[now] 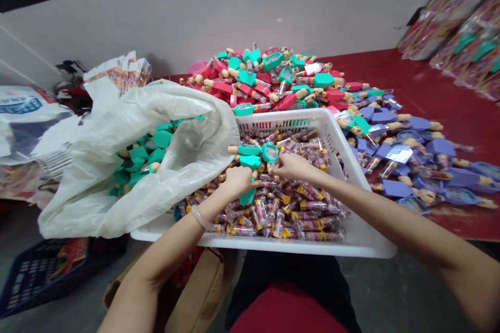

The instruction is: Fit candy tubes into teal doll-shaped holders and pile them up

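Observation:
Over a white plastic basket (367, 218) I work with both hands among clear tubes (308, 205) with purplish labels and yellow caps. My right hand (291, 166) is closed at the lower end of a teal toy (270, 152) with a framed, window-like face. My left hand (236, 183), fingers curled, is on a teal toy (247, 196) that shows partly below it; the exact grip is hidden. Two more teal toys (249, 150) with beige handles lie just above my left hand. At left, an open whitish plastic sack (187, 187) contains more teal pieces (162, 139).
Behind the basket is a heap of red and teal toys (246, 78). Purple ones (420, 125) spread right over the red table (461, 114). Packed bags (449, 21) stand far right. Printed cards (117, 75) stand behind the sack. A dark blue crate (27, 276) and cardboard box (199, 291) are below.

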{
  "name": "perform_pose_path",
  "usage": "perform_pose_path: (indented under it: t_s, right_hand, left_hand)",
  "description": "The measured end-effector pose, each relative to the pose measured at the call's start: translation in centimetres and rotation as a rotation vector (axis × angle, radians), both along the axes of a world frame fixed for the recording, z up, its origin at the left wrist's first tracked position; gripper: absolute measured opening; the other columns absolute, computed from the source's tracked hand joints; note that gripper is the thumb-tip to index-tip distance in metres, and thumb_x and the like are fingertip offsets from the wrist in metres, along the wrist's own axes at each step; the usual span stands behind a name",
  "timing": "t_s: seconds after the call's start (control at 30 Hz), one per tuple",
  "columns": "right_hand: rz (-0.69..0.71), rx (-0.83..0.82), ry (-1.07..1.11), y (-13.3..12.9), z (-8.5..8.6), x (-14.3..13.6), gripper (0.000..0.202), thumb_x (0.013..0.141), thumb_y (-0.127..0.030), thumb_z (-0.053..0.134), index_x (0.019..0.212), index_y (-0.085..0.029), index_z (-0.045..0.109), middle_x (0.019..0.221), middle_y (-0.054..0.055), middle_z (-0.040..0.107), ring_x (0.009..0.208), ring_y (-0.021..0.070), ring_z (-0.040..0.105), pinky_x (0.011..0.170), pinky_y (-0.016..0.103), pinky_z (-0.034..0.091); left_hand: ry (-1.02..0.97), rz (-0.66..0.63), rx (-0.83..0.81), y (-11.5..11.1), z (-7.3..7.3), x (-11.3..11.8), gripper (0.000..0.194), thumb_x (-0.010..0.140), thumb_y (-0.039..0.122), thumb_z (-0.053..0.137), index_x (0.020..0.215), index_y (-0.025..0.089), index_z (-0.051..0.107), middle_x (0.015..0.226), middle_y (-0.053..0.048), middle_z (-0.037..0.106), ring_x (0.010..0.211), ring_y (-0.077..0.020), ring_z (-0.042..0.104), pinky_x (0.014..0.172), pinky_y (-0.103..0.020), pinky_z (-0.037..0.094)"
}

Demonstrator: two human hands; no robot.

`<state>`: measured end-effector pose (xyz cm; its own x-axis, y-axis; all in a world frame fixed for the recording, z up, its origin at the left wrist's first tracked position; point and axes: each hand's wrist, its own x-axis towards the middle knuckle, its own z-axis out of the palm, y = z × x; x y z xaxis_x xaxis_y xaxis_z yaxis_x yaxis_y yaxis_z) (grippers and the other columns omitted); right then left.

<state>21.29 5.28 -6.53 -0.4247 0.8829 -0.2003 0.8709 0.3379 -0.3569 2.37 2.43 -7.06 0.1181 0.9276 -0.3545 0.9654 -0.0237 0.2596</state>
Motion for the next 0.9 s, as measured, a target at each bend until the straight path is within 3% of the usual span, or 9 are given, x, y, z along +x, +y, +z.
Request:
perform_pose_path:
  t_s: [0.1,0.17,0.3,0.37,0.47,0.57,0.7,0.9]
  right_hand:
    - [-0.086,-0.365,0.612,-0.1,1.5,0.7,0.024,0.08,-0.043,0.058,0.08,-0.02,0.05,0.063,0.001,0.065,0.053,0.0167,0.061,0.049,0.025,0.044]
    - [-0.139,-0.467,0.921,-0.8,2.0,0.6,0.03,0.072,-0.039,0.064,0.081,-0.023,0.04,0.065,-0.002,0.063,0.054,0.0163,0.061,0.05,0.026,0.045]
    - [-0.153,-0.292,1.069,-2.2,1.2,-0.5,0.032,0.068,-0.028,0.06,0.089,-0.024,0.037,0.077,-0.002,0.061,0.065,0.0161,0.061,0.058,0.028,0.048]
    - [-0.088,-0.122,1.008,-2.7,0.8,-1.0,0.034,0.071,-0.024,0.056,0.101,-0.022,0.041,0.089,0.002,0.062,0.077,0.0168,0.062,0.066,0.03,0.049]
    - [0.009,0.032,0.868,-3.2,0.9,-1.1,0.037,0.076,-0.02,0.052,0.112,-0.019,0.044,0.1,0.005,0.062,0.089,0.0183,0.06,0.076,0.031,0.047]
    - [0.026,0.06,0.77,-3.5,1.3,-0.8,0.031,0.084,-0.025,0.05,0.114,-0.019,0.046,0.1,0.006,0.064,0.089,0.0195,0.061,0.077,0.031,0.047]
    - [0.061,0.125,0.717,-3.5,1.3,-0.6,0.031,0.092,-0.037,0.05,0.116,-0.018,0.047,0.091,0.005,0.065,0.08,0.0189,0.062,0.071,0.029,0.046]
    - [0.129,0.282,0.64,-3.3,-0.1,-1.2,0.03,0.096,-0.04,0.047,0.113,-0.016,0.053,0.082,0.004,0.068,0.065,0.0168,0.061,0.059,0.026,0.043]
  left_hand:
    - [-0.165,0.012,-0.088,-0.1,0.7,-1.3,0.033,0.071,0.049,0.064,0.066,0.016,0.063,0.075,-0.01,0.067,0.079,-0.0278,0.064,0.069,-0.032,0.044]
    - [-0.487,0.11,-0.145,0.2,1.8,-2.4,0.03,0.072,0.046,0.059,0.063,0.017,0.06,0.068,-0.006,0.063,0.069,-0.023,0.061,0.063,-0.029,0.043]
    - [-1.475,0.541,-0.142,1.6,4.7,-2.9,0.021,0.064,0.036,0.06,0.07,0.017,0.052,0.075,-0.005,0.063,0.068,-0.0182,0.061,0.065,-0.029,0.048]
    - [-1.77,0.751,-0.083,2.6,5.8,-1.7,0.023,0.064,0.037,0.059,0.07,0.019,0.047,0.069,-0.002,0.06,0.061,-0.0153,0.059,0.064,-0.029,0.049]
    - [-1.897,0.946,0.026,3.6,6.2,1.0,0.025,0.067,0.037,0.063,0.072,0.019,0.045,0.058,0.004,0.051,0.051,-0.0106,0.051,0.057,-0.025,0.046]
    - [-1.931,1.02,0.095,3.7,5.5,3.0,0.023,0.067,0.03,0.065,0.072,0.018,0.045,0.057,0.005,0.05,0.048,-0.0087,0.049,0.053,-0.022,0.043]
    - [-1.993,1.08,0.12,3.2,5.1,3.2,0.017,0.069,0.026,0.06,0.071,0.017,0.046,0.06,0.004,0.053,0.051,-0.0087,0.052,0.056,-0.021,0.044]
    - [-1.971,1.169,0.238,3.2,4.2,3.3,0.022,0.066,0.028,0.064,0.071,0.018,0.045,0.059,0.007,0.048,0.05,-0.0079,0.049,0.055,-0.022,0.041]
